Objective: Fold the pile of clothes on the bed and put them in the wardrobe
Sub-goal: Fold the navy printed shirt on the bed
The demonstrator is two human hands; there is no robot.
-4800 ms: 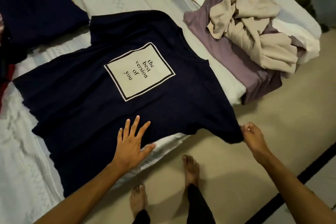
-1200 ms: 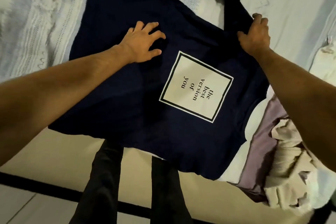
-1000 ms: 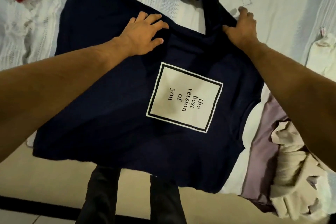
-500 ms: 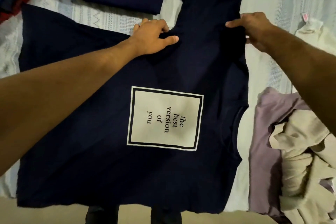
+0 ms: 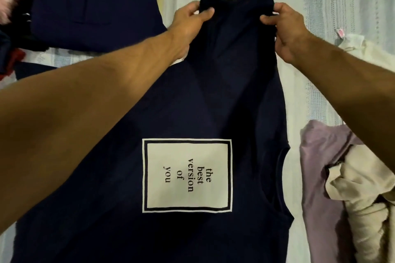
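A navy T-shirt [image 5: 213, 102] with a white square print reading "the best version of you" [image 5: 187, 175] lies flat on the bed's white patterned sheet [image 5: 333, 6]. Its far sleeve sticks up toward the top of the view. My left hand [image 5: 189, 20] pinches the sleeve's left corner, thumb over the cloth. At the sleeve's right corner my right hand [image 5: 286, 28] grips the fabric. The neck opening faces right.
Another navy garment [image 5: 92, 4] lies folded at the top left, with dark and red clothes [image 5: 10, 49] at the left edge. A mauve garment [image 5: 320, 177] under a crumpled beige one [image 5: 363, 198] sits on the right. A cream cloth [image 5: 359, 47] lies above them.
Both hands moved further up the shirt onto the far sleeve end and now pinch its two corners. Earlier the left hand pressed flat near the shoulder. The view shifted over the bed.
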